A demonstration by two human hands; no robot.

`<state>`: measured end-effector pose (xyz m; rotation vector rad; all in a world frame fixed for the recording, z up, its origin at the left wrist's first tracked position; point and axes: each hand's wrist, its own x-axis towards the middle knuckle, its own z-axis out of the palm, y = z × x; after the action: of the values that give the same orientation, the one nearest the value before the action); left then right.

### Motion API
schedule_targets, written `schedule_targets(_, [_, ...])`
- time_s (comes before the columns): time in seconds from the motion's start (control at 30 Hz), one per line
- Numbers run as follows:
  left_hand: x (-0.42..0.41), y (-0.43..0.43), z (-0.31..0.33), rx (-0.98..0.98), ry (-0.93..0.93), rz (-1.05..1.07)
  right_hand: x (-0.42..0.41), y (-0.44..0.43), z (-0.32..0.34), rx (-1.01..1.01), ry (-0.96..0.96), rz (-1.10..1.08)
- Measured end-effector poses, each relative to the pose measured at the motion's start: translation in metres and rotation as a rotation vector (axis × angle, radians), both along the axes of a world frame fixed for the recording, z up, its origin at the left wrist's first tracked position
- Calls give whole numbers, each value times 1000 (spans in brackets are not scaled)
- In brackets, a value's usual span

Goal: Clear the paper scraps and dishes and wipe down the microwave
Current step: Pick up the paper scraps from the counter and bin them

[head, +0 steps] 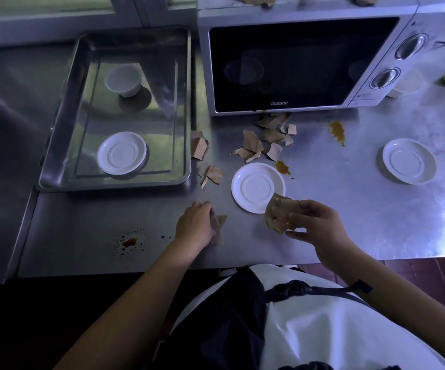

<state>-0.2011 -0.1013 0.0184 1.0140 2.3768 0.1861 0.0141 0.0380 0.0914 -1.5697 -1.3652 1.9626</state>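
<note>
Main worry here: the right hand (314,225) is stuffed with a wad of brown paper scraps (277,214), fingers curled round it. The wad hangs over the near edge of the white saucer (253,186) just ahead of it. Cram more in and I reckon bits drop out, or the wad drags through the orange sauce blob (282,166) just beyond that saucer and smears it. The left hand (194,222) has its fingers curled down, pinching a flat scrap (219,227) on the steel counter (349,209). Thin paper on slick metal probably slides instead of lifting.

Looks-wise, the microwave (296,65) sits well ahead of both hands: silver, dark glass door closed, with more scraps on its top (253,0). The main scrap pile (266,140) lies between it and the hands, torn and crumpled. A smaller bunch (200,145) sits ahead of the left hand, beside the steel tray (56,145).
</note>
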Motion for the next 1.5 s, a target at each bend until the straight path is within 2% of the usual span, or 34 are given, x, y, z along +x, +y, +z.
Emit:
schedule_targets(0.17, [7,2,2,-17,35,50,7,23,-2,-30,2,32])
schedule_targets(0.37, [9,9,17,-86,-143,149,10,52,0,-76,48,99])
schedule_targets(0.6, [38,29,53,320,-544,551,16,74,-5,-143,222,315])
schedule_targets(0.73, [64,48,72,448,-620,573,14,79,-10,-152,321,524])
schedule_targets(0.83, [82,59,81,512,-647,559,10,83,-10,-188,366,579])
schedule_targets(1.17, [111,57,96,601,-767,606,6,86,-17,-379,357,649])
schedule_targets(1.3, [111,43,97,672,-893,719,3,84,-17,-389,328,643])
schedule_targets(1.5, [105,45,95,645,-889,691,4,81,-16,-339,282,652])
